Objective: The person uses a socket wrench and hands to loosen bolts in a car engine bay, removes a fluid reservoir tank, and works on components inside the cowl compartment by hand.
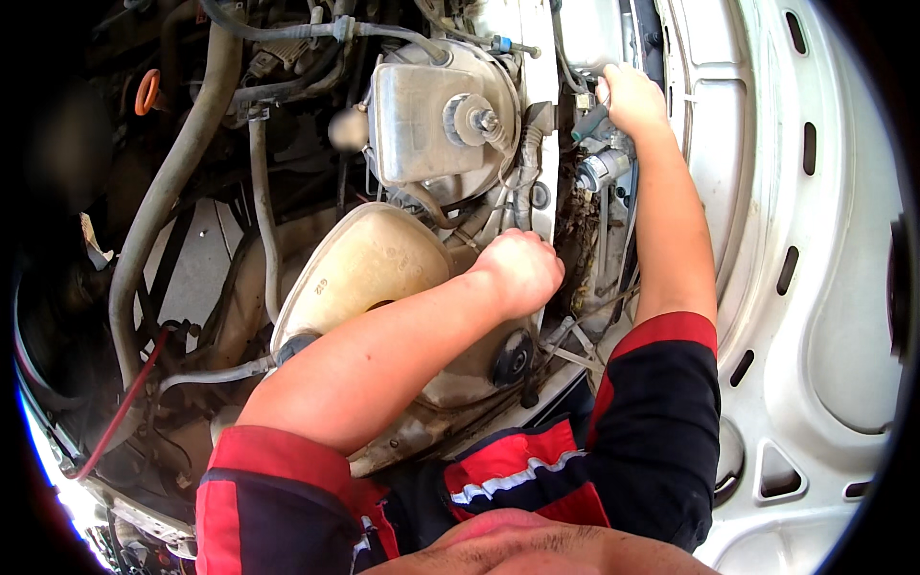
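A dark-green cylinder (589, 124) lies just left of the curled right hand (633, 100), its grip unclear, while the left hand (518, 272) balls up.

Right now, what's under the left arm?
A cream plastic reservoir shows past the left forearm. A grey hose runs toward its lower end. The forearm covers the reservoir's near part, so what's there can't be seen.

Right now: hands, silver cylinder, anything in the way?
Left hand curled at the recess edge, fingertips hidden. Right hand beside a dark handle-like piece, hold unclear. Silver cylinder visible; that piece just above it in view.
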Demonstrator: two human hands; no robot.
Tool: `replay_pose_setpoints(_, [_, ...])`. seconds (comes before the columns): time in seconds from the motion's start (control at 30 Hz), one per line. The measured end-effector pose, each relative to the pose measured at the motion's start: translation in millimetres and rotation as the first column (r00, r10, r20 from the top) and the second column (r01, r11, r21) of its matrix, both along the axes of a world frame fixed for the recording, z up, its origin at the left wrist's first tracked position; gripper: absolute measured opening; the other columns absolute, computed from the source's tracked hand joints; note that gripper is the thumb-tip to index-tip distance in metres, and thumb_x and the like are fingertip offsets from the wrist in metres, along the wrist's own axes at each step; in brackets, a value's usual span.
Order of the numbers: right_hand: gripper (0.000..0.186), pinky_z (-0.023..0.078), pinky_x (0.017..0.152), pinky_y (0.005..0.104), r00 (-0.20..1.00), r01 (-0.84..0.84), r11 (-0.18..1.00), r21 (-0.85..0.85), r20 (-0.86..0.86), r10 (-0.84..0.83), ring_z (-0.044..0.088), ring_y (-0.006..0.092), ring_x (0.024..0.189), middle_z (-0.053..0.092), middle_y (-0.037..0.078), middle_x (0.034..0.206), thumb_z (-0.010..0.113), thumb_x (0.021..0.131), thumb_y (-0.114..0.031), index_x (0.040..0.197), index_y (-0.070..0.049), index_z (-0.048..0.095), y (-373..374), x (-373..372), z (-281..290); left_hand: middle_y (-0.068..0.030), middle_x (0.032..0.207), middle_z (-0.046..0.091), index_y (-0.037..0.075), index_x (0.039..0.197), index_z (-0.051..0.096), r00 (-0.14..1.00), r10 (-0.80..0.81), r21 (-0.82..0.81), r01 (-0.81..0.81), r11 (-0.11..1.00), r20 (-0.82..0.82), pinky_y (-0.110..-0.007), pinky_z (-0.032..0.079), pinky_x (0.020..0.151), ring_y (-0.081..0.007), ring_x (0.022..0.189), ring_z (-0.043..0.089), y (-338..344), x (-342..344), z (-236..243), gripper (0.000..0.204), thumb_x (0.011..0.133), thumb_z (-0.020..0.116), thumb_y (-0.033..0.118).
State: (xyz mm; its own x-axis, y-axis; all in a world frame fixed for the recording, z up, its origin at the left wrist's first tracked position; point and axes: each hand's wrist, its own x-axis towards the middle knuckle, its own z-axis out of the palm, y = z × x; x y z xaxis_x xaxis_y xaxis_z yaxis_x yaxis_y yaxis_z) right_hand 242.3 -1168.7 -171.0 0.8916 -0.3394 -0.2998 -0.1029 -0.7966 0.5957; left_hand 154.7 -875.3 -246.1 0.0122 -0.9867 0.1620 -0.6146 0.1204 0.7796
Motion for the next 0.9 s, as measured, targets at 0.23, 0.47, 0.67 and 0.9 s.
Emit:
replay_pose_setpoints(0.23, [0.043,0.048,0.095,0.0456,0.767,0.595,0.760,0.263,0.099,-0.634,0.062,0.0422,0.107,0.065,0.028,0.114,0.042,0.086,-0.023,0.103,0.004,0.070,-58,23,4,-0.0098,0.096,0.069,0.008,0.097,0.070,1.000,0.001,-0.038,0.000,0.999,0.027,-0.041,0.054,0.080,-0.0270,0.093,0.067,-9,-1,8,0.020,0.086,0.056,0.017])
replay_pose_setpoints(0.47, [0.044,0.050,0.094,0.0465,0.979,0.158,0.986,0.045,0.126,-0.163,0.064,0.0395,0.106,0.068,0.024,0.111,0.045,0.093,-0.036,0.108,-0.003,0.070,4,3,1,-0.0098,0.093,0.069,0.008,0.096,0.070,0.999,0.025,-0.017,-0.025,1.000,0.025,-0.041,0.054,0.079,-0.0275,0.093,0.067,-2,-3,-1,0.020,0.085,0.056,0.017])
replay_pose_setpoints(0.67, [0.043,0.050,0.091,0.0452,0.574,0.702,0.573,0.422,0.141,-0.807,0.065,0.0417,0.103,0.068,0.026,0.108,0.046,0.087,-0.029,0.103,0.003,0.069,-47,21,2,-0.0102,0.096,0.069,0.008,0.095,0.069,0.999,-0.019,-0.040,0.021,0.999,0.035,-0.040,0.054,0.078,-0.0272,0.091,0.067,-9,-1,4,0.018,0.084,0.057,0.016])
replay_pose_setpoints(0.9, [0.043,0.049,0.094,0.0460,0.986,0.167,0.986,0.012,0.007,-0.168,0.064,0.0380,0.108,0.068,0.023,0.110,0.045,0.092,-0.035,0.105,-0.002,0.069,13,8,4,-0.0101,0.096,0.069,0.008,0.097,0.069,0.999,0.038,0.023,-0.038,0.999,0.022,-0.039,0.054,0.081,-0.0268,0.095,0.067,-1,1,2,0.020,0.084,0.057,0.016])
